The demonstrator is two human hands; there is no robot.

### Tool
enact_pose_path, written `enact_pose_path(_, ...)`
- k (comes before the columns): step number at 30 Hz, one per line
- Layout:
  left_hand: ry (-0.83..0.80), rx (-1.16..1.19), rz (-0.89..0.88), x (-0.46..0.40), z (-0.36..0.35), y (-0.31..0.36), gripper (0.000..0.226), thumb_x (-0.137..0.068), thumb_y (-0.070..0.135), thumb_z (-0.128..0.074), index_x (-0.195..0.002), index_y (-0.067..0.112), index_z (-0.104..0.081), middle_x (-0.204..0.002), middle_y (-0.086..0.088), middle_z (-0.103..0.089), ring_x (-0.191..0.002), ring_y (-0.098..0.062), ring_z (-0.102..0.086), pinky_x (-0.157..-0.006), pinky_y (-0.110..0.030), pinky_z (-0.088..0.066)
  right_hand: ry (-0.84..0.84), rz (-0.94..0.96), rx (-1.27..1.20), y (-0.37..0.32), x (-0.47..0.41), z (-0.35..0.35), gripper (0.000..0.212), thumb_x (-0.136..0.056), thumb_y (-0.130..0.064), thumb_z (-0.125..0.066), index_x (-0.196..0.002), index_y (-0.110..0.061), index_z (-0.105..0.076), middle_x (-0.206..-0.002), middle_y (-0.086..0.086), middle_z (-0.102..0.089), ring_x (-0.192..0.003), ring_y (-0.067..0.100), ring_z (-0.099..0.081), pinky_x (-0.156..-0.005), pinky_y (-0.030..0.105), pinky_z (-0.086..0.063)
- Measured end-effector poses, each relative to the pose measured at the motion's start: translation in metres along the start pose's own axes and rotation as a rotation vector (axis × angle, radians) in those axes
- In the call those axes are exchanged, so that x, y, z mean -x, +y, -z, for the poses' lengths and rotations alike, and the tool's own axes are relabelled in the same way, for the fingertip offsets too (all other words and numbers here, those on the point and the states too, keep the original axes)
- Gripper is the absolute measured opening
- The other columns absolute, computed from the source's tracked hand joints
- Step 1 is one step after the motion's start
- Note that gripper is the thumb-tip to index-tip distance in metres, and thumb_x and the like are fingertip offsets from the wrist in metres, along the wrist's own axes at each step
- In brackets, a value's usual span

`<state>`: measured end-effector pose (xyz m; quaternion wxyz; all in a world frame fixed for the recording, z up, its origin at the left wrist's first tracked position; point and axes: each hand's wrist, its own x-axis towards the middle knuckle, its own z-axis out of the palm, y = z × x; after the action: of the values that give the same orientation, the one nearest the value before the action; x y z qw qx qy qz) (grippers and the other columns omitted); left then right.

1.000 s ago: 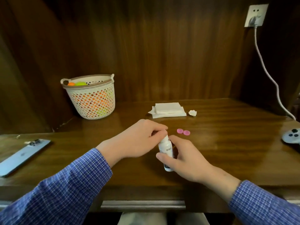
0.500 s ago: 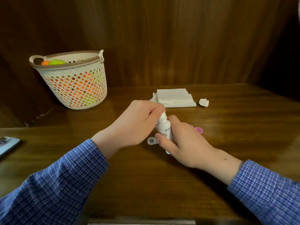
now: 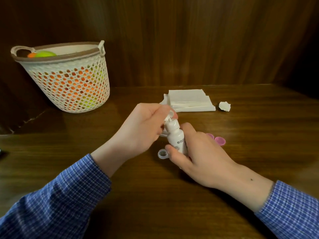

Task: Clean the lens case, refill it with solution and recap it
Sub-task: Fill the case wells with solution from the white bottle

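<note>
Home — wood-panelled desk (image 3: 224, 169), toy basket (image 3: 72, 87)

My right hand (image 3: 198, 157) covers most of the clear lens case (image 3: 162, 154), leaving one well showing, and hides part of one pink cap (image 3: 210, 135). The print on the white solution bottle (image 3: 177, 138) is too small to read. My left hand (image 3: 143, 128) hides the bottle's far side. A dark object (image 3: 1, 151) is cut off at the left edge.

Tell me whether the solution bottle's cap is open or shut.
Open: the flip cap is tilted back off the solution bottle, baring its nozzle.
</note>
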<state>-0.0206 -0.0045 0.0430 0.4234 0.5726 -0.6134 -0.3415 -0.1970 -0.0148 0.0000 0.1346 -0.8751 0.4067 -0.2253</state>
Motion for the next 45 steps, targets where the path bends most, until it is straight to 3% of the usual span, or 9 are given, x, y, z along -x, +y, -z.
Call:
enact_pose_path(4, -0.209, 0.717, 0.265, -0.004, 0.011, -0.003, 0.032, -0.106, 0.029, -0.045, -0.105, 0.006, -0.068, -0.063, 0.004, -0.037, -0.05, -0.005, -0.032, -0.042, -0.018, -0.026, -0.01, -0.007, -0.112, 0.003, -0.001, 0.002, 0.044, -0.083, -0.078, -0.041, -0.108, -0.042, -0.037, -0.083, -0.018, -0.06, -0.075, 0.003, -0.062, -0.059, 0.018, -0.045)
enact_pose_path(8, -0.449, 1.167, 0.229, 0.0, 0.021, -0.011, 0.028, -0.094, 0.019, -0.056, -0.117, 0.005, -0.065, -0.071, 0.001, -0.052, -0.057, -0.007, -0.053, -0.048, -0.018, -0.044, 0.073, -0.2, -0.906, 0.006, -0.003, 0.009, 0.051, -0.082, -0.064, -0.065, -0.112, -0.024, -0.061, -0.089, -0.007, -0.072, -0.079, 0.007, -0.07, -0.07, 0.023, -0.057)
enact_pose_path(13, -0.342, 0.869, 0.03, 0.006, 0.005, -0.007, 0.024, -0.104, 0.023, -0.05, -0.112, 0.009, -0.068, -0.084, -0.006, -0.066, -0.078, -0.015, -0.068, -0.065, -0.026, -0.055, -0.02, -0.49, -1.765, 0.017, -0.009, 0.024, 0.046, -0.088, -0.042, -0.066, -0.121, -0.01, -0.065, -0.071, 0.005, -0.057, -0.051, 0.01, -0.048, -0.054, 0.023, -0.043)
enact_pose_path(19, -0.189, 0.582, -0.066, 0.032, -0.028, -0.004, 0.033, -0.09, 0.036, -0.064, -0.109, 0.01, -0.055, -0.08, -0.008, -0.074, -0.067, -0.022, -0.07, -0.059, -0.027, -0.055, -0.207, -0.655, -2.223, 0.023, -0.007, 0.015, 0.059, -0.086, -0.044, -0.074, -0.129, -0.006, -0.062, -0.066, -0.01, -0.035, -0.045, 0.005, -0.033, -0.049, 0.011, -0.035)
enact_pose_path(23, -0.117, 0.403, -0.006, 0.04, -0.043, -0.01, 0.064, -0.076, 0.065, -0.074, -0.111, 0.017, -0.053, -0.075, -0.006, -0.073, -0.049, -0.012, -0.061, -0.048, -0.022, -0.048, -0.278, -0.74, -2.231, 0.016, 0.001, 0.008, 0.063, -0.085, -0.053, -0.073, -0.126, -0.005, -0.071, -0.116, -0.004, -0.045, -0.075, -0.003, -0.033, -0.071, 0.004, -0.03)
enact_pose_path(31, 0.037, 0.199, -0.197, 0.039, -0.038, -0.015, 0.072, -0.073, 0.053, -0.083, -0.135, 0.034, -0.05, -0.104, 0.0, -0.076, -0.091, -0.027, -0.076, -0.07, -0.051, -0.065, -0.307, -0.836, -2.244, 0.001, 0.005, 0.01, 0.06, -0.087, -0.058, -0.069, -0.119, -0.008, -0.076, -0.105, -0.012, -0.032, -0.074, -0.003, -0.021, -0.053, 0.011, -0.036)
enact_pose_path(35, 0.067, 0.147, -0.353, 0.037, -0.033, -0.008, 0.049, -0.079, 0.037, -0.083, -0.121, 0.021, -0.064, -0.1, 0.009, -0.075, -0.083, -0.012, -0.075, -0.063, -0.019, -0.058, -0.277, -0.818, -2.262, -0.005, 0.004, 0.013, 0.064, -0.09, -0.053, -0.071, -0.132, -0.005, -0.067, -0.148, -0.011, -0.045, -0.117, -0.012, -0.041, -0.102, 0.008, -0.036)
enact_pose_path(40, 0.221, 0.156, -0.372, 0.038, -0.041, -0.004, 0.043, -0.074, 0.04, -0.085, -0.104, 0.015, -0.066, -0.089, 0.003, -0.076, -0.077, -0.02, -0.077, -0.057, -0.036, -0.063, -0.261, -0.702, -2.27, -0.003, 0.005, 0.017, 0.046, -0.089, -0.022, -0.077, -0.123, 0.007, -0.069, -0.133, 0.023, -0.066, -0.137, 0.014, -0.05, -0.121, 0.015, -0.019)
enact_pose_path(45, 0.182, 0.083, -0.383, 0.036, -0.035, -0.004, 0.049, -0.076, 0.049, -0.079, -0.115, 0.022, -0.065, -0.083, 0.002, -0.069, -0.065, -0.018, -0.067, -0.051, -0.034, -0.058, -0.21, -0.64, -2.289, 0.003, 0.001, 0.014, 0.047, -0.101, -0.031, -0.062, -0.133, 0.004, -0.063, -0.134, 0.021, -0.066, -0.132, 0.015, -0.058, -0.115, 0.024, -0.041)
